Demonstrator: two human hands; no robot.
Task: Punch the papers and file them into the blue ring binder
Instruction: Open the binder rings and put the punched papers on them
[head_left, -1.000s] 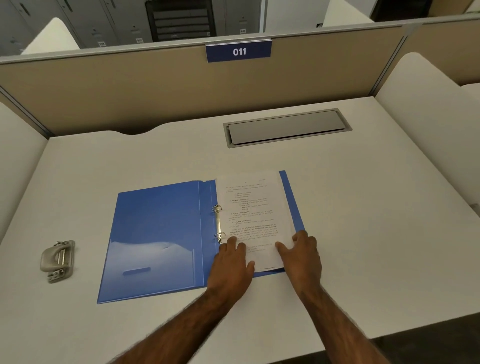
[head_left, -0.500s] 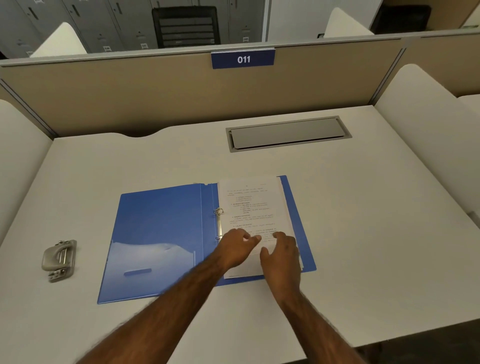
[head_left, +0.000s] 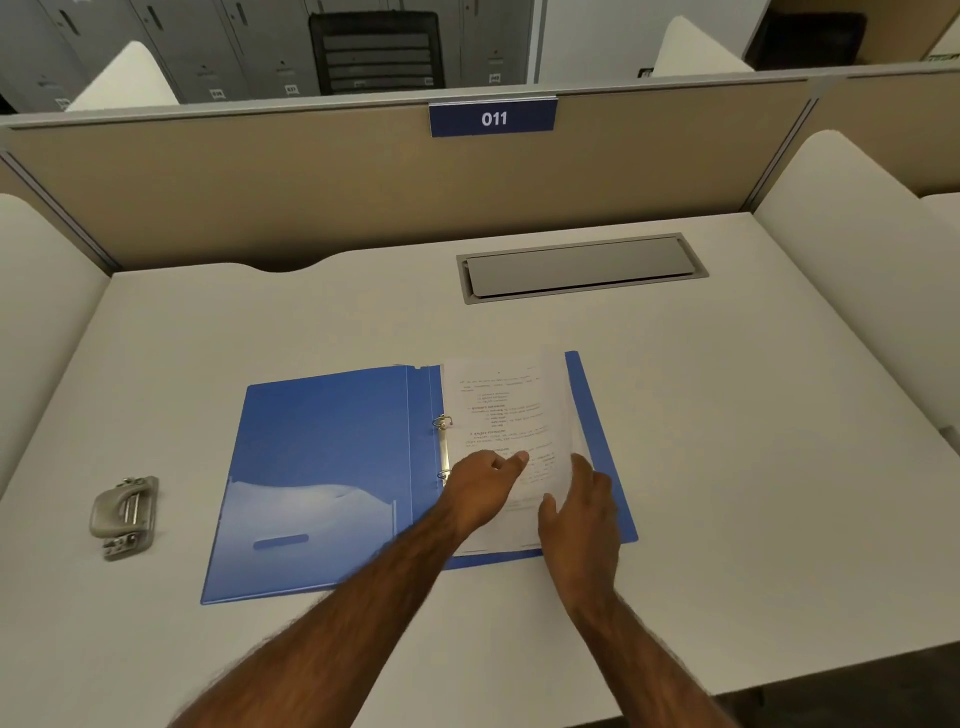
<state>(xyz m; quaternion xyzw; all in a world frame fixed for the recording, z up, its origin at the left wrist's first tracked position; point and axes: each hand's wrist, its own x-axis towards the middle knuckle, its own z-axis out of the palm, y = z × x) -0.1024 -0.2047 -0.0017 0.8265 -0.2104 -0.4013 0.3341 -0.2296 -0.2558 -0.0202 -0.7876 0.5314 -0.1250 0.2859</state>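
Open blue ring binder (head_left: 322, 441) at bench (head_left: 727, 467) front-centre; papers (head_left: 509, 410) laid on right half, at rings (head_left: 442, 422). Released left grip (head_left: 485, 486) pressed flat on papers by lower ring. At papers' edge, right grip (head_left: 582, 514): hold cannot be told. Stack to be squared, rings checked closed.

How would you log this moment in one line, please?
papers: in open blue binder | left hand: rests on papers | right hand: touches papers' right edge | hole punch: untouched

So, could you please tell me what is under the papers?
The papers rest on the right cover of the blue ring binder; its blue edge shows beside them. Anything else beneath is hidden.
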